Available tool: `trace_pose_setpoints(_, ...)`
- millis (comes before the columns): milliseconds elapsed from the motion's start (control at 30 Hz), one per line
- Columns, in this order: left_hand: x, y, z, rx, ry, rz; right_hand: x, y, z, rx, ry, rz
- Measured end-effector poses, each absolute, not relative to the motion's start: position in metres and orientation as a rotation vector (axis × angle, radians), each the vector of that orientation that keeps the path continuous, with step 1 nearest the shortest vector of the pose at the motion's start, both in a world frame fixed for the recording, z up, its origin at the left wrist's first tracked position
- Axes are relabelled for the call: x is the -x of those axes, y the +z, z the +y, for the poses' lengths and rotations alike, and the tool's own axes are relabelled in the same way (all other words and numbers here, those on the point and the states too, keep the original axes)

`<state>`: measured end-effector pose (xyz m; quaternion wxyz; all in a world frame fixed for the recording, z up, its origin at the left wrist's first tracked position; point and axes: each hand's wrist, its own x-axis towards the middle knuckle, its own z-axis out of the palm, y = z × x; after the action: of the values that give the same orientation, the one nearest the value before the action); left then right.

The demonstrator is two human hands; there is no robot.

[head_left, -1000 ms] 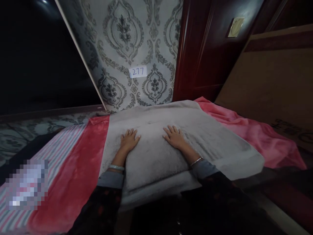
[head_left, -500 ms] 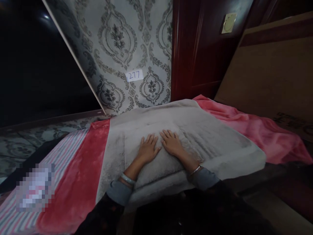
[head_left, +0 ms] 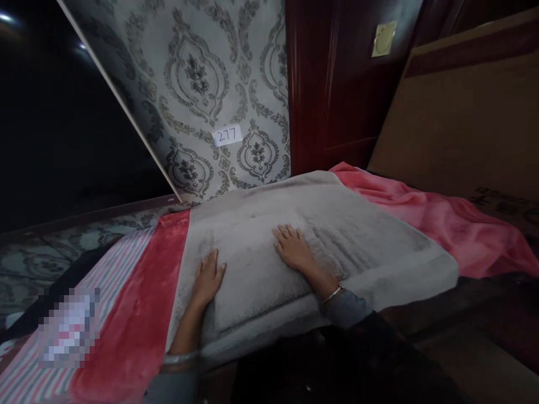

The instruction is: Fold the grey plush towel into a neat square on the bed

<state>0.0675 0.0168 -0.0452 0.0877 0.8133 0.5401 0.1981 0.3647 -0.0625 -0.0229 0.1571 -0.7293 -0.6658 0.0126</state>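
Observation:
A grey plush blanket (head_left: 362,235) lies over a pillow-like bulge on the bed in front of me. My left hand (head_left: 208,279) rests flat on the blanket at the left side of the bulge, fingers stretched out and together. My right hand (head_left: 293,248) lies flat on top of the bulge, fingers spread, holding nothing. A bangle shows on each wrist.
A pink blanket (head_left: 442,224) spreads under the grey one to the right and left, over a striped sheet (head_left: 105,269). Patterned wallpaper with a label "277" (head_left: 227,135) rises behind the bed. A dark red wooden panel (head_left: 332,90) and a brown board (head_left: 458,129) stand at the right.
My left hand slid from beside the right hand, out to the left and down the side of the bulge. The right hand stayed almost in place.

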Motion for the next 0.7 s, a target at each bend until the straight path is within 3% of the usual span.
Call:
trace_pose_setpoints(167, -0.059, -0.048, 0.017, -2.221, 0.928, 1.456, -0.374, -0.021, -0.072, 2.041, 0.153, -1.914)
trace_pose_setpoints(433, -0.071, -0.028, 0.01, -1.894, 1.103, 1.493, -0.429, -0.043, -0.122, 2.067, 0.208, -1.598)
trace_pose_setpoints(700, -0.086, -0.003, 0.018, -1.181, 1.123, 1.409, -0.459, -0.045, -0.131, 1.886, 0.45, -1.318)
